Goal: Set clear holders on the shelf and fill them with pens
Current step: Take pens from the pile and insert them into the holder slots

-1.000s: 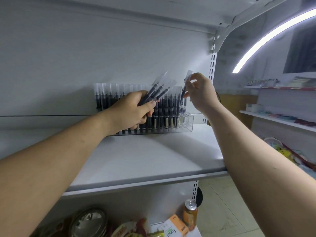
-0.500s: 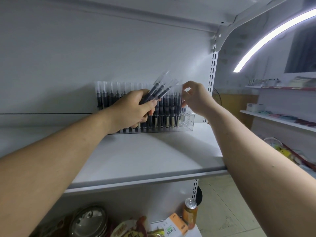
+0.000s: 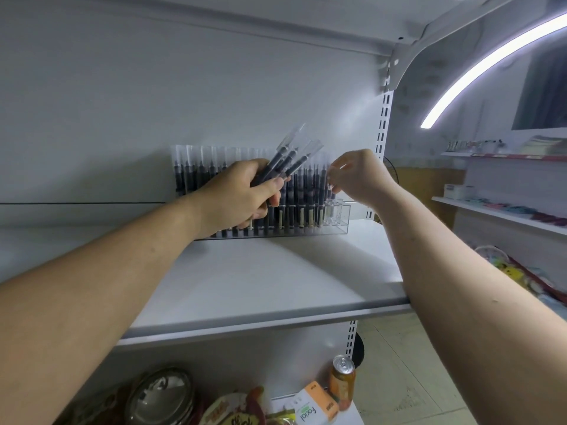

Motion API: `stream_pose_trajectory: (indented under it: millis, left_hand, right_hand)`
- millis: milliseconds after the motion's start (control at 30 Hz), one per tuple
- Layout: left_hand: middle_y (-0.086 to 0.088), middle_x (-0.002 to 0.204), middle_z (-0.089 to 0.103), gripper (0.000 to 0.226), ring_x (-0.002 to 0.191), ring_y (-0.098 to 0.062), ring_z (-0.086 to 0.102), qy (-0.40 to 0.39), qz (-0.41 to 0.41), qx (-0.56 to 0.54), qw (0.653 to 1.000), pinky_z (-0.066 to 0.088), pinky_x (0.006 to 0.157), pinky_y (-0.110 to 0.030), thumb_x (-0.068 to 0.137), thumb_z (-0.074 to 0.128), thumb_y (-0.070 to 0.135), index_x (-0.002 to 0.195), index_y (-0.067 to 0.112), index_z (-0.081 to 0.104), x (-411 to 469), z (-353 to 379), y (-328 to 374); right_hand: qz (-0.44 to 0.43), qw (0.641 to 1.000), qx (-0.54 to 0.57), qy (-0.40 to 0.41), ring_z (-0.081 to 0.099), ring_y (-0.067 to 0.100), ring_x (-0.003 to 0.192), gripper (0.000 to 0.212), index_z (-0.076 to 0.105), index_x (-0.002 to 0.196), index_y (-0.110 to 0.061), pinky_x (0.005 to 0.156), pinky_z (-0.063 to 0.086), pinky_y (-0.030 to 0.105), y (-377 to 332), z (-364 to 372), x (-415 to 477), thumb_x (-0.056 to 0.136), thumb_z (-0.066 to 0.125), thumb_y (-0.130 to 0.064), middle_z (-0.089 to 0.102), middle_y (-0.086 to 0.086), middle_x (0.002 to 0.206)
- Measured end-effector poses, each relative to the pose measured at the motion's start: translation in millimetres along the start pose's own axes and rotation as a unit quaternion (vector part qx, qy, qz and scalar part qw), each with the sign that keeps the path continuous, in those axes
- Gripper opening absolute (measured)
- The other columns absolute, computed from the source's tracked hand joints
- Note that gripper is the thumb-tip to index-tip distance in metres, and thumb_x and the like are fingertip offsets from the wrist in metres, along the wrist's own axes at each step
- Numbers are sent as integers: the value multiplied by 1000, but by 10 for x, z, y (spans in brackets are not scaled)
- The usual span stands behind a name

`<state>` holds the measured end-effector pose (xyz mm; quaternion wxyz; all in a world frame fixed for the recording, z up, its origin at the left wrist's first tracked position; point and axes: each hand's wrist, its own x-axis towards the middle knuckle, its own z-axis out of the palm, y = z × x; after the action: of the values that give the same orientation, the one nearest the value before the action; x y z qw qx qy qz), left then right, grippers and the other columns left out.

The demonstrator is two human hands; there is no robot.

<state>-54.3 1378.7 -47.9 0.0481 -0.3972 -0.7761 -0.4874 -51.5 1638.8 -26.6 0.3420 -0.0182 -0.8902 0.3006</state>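
A long clear holder (image 3: 341, 223) stands at the back of the white shelf (image 3: 276, 286), against the wall. Dark pens with clear caps (image 3: 196, 176) fill most of its slots; a few slots at its right end hold nothing. My left hand (image 3: 242, 194) grips a small bundle of the same pens (image 3: 291, 157), fanned up and to the right in front of the row. My right hand (image 3: 359, 176) is at the right end of the row, fingers curled and pinching a pen (image 3: 330, 191) that stands low in the holder. Most of that pen is hidden by the fingers.
A slotted shelf upright (image 3: 382, 127) rises right behind my right hand. Below the shelf lie a metal lid (image 3: 161, 397), snack packets, an orange box (image 3: 313, 406) and an orange drink can (image 3: 342, 380). More shelves with goods (image 3: 497, 216) run along the right wall.
My right hand has come down from above the row with one pen, lowering it into the holder's right end. The left hand has kept its bundle nearly still.
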Motion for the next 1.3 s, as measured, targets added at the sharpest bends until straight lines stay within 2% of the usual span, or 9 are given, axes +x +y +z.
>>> stream_pose_trajectory:
  millis: [167, 267, 333, 433, 567, 733, 1033, 1200, 1300]
  left_hand:
    - [-1, 87, 73, 16, 59, -14, 50, 3, -1, -3, 1000, 39, 46, -26, 109, 54, 28, 108, 13, 60, -17, 4, 33]
    - [-6, 92, 77, 17, 60, -18, 56, 6, 1, -12, 1000, 38, 44, -26, 109, 55, 31, 112, 15, 60, -15, 14, 58]
    - [-8, 93, 77, 19, 62, -23, 63, 15, -1, -24, 1000, 36, 43, -26, 109, 55, 30, 120, 15, 60, -17, 17, 82]
    - [-10, 92, 77, 22, 70, -30, 73, 16, -3, -47, 999, 33, 40, -24, 109, 54, 28, 128, 16, 58, -36, 23, 127]
    - [-12, 92, 77, 22, 82, -36, 78, 3, -7, -77, 997, 30, 39, -23, 109, 53, 25, 129, 16, 56, -60, 44, 162]
    - [-13, 100, 78, 24, 91, -30, 79, -9, 1, -76, 997, 38, 42, -25, 111, 48, 27, 133, 19, 54, -73, 45, 169]
    - [-8, 89, 76, 14, 66, -28, 70, 22, -5, -43, 999, 39, 43, -28, 111, 50, 26, 116, 17, 60, -30, 10, 102]
    - [-4, 91, 75, 15, 64, -23, 61, 29, -5, -11, 999, 38, 45, -28, 111, 50, 27, 118, 21, 61, -30, -1, 85]
    - [-1, 90, 76, 16, 65, -21, 61, 30, -6, 0, 1000, 38, 47, -28, 111, 48, 29, 117, 24, 62, -29, -3, 74]
  right_hand:
    - [-46, 988, 103, 101, 70, 18, 64, 15, 73, 93, -13, 60, 55, 31, -66, -64, 18, 99, 61, -18, 76, 4, 80]
    - [-60, 947, 315, 6, 59, 24, 55, 20, 72, 95, -4, 47, 38, 30, -182, -67, -48, 104, 59, -15, 70, 10, 73]
    - [-49, 906, 410, -95, 56, 25, 56, 29, 69, 100, -3, 48, 34, 30, -246, -101, -99, 104, 61, -31, 69, 13, 79]
    - [-49, 883, 420, -203, 59, 25, 62, 43, 66, 111, -5, 52, 41, 29, -275, -114, -136, 91, 73, -43, 70, 15, 94]
    - [-61, 884, 416, -204, 67, 22, 66, 27, 72, 103, -5, 60, 52, 28, -268, -76, -120, 86, 80, -25, 73, 15, 97]
    - [-65, 881, 421, -203, 75, 25, 86, 27, 69, 109, 1, 64, 54, 27, -274, -73, -139, 93, 73, -20, 75, 16, 101]
    - [-40, 868, 494, -22, 70, 23, 72, 20, 66, 108, 1, 58, 48, 30, -235, -124, -15, 104, 63, -18, 73, 13, 90]
    - [-46, 927, 336, 158, 61, 12, 59, 19, 69, 106, -8, 49, 42, 21, -161, -137, 64, 107, 57, -22, 69, 5, 80]
    - [-56, 947, 255, 185, 59, 11, 60, 22, 68, 109, -9, 53, 46, 19, -117, -113, 95, 109, 52, -24, 67, 4, 79]
